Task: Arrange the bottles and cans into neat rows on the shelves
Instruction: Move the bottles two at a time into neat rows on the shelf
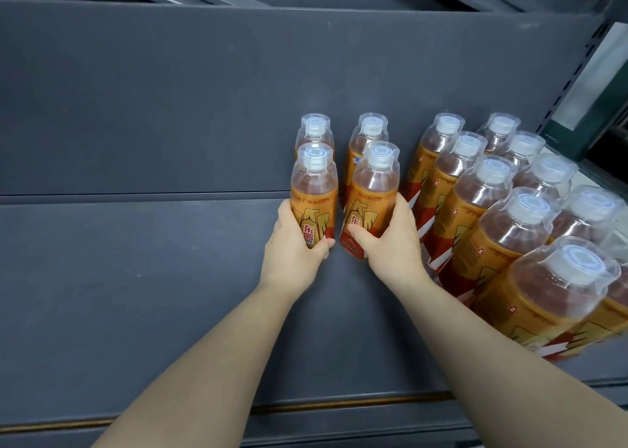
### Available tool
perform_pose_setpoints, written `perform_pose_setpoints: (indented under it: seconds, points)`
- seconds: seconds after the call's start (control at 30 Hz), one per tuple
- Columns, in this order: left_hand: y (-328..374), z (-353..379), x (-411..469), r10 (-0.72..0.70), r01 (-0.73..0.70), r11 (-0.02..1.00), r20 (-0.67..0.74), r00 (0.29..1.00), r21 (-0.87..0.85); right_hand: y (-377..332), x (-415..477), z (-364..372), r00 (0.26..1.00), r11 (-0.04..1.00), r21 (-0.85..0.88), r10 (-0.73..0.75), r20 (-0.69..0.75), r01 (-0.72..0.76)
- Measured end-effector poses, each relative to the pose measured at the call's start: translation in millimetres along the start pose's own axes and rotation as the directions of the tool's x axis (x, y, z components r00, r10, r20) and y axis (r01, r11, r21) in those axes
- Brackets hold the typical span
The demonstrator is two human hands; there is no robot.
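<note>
left hand: wraps front-left bottle | right hand: wraps front-right bottle | both on grey shelf, each before a rear bottle | risk: hard push may topple the rears; stacked rows near.

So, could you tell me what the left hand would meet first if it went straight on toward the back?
Probably the rear bottle directly behind the front bottle that the left hand grips; how close they stand is unclear.
</note>
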State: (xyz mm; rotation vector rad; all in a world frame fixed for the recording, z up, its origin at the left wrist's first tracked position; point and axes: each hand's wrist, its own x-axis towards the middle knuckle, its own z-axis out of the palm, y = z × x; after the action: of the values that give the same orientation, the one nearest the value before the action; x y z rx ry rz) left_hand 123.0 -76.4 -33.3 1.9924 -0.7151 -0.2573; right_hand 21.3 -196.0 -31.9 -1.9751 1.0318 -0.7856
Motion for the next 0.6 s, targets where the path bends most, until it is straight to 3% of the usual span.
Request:
perform_pose_setpoints:
  seconds: [0.2,0.4,0.6]
  points:
    - [5.6,3.6,6.2,-0.007,0.008,0.999,-0.034,0.999,0.033,-0.8,-2.5,-0.5,0.996,0.994,0.105,0.023,0.089,-0.033]
    - [-0.3,5.3,3.6,0.002,-0.002,1.0,0.005,1.0,0.0,-3.3,7.1,6.6,0.998,0.996,-0.071,0.059,-0.021,-0.061]
    - [1.8,7.9,7.6,-0.025,0.025,1.0,0.005,1.0,0.014,3.2,10.0,1.5,0.997,0.997,0.059,0.044,0.06,-0.047]
